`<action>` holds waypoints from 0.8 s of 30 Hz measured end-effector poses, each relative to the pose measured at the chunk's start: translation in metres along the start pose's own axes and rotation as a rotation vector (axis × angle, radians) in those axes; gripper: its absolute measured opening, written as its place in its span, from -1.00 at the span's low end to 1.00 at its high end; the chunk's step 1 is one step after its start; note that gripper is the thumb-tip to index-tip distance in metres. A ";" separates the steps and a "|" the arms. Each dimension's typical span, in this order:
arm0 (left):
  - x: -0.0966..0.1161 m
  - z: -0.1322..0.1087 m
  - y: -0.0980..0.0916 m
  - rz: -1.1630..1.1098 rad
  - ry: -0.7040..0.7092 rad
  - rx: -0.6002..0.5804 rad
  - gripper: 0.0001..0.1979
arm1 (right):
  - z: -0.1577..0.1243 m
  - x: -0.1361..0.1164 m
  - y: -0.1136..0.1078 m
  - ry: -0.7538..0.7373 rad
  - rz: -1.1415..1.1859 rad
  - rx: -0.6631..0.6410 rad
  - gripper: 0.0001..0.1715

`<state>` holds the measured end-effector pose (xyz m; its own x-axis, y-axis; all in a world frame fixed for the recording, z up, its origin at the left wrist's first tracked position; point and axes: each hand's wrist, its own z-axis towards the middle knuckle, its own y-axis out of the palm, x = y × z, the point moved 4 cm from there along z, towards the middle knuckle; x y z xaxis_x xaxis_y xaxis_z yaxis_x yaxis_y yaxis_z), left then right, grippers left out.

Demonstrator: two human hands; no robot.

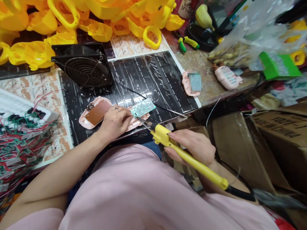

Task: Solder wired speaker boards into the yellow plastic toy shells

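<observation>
My right hand [194, 145] is wrapped round a yellow soldering iron [189, 156] with a black cable. Its tip reaches the near left edge of a green circuit board [143, 108], which lies over a pink plastic shell [136, 124]. My left hand [117, 119], with a ring on one finger, pinches at the board's left end; what lies between the fingertips is hidden. Left of that hand rests another pink shell [85, 123] carrying a brown board [97, 113] and a small round dark part.
A black fan [82, 68] stands behind the work. Yellow plastic shells [100, 30] pile along the back. Wired boards [21, 143] heap at left. At right are green-yellow pliers [188, 43], a pink toy phone [226, 77], a green box [278, 67] and cardboard cartons [240, 150] below.
</observation>
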<state>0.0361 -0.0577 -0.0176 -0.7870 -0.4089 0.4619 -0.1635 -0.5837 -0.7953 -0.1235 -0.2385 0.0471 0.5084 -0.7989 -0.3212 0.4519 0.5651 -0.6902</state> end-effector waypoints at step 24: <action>-0.001 0.002 0.002 0.032 0.052 -0.002 -0.82 | 0.001 0.002 0.003 -0.023 -0.001 0.031 -0.86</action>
<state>0.0373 -0.0595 -0.0185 -0.8217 -0.3906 0.4150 -0.1389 -0.5691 -0.8105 -0.1204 -0.2378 0.0450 0.5245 -0.7947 -0.3057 0.4744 0.5709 -0.6701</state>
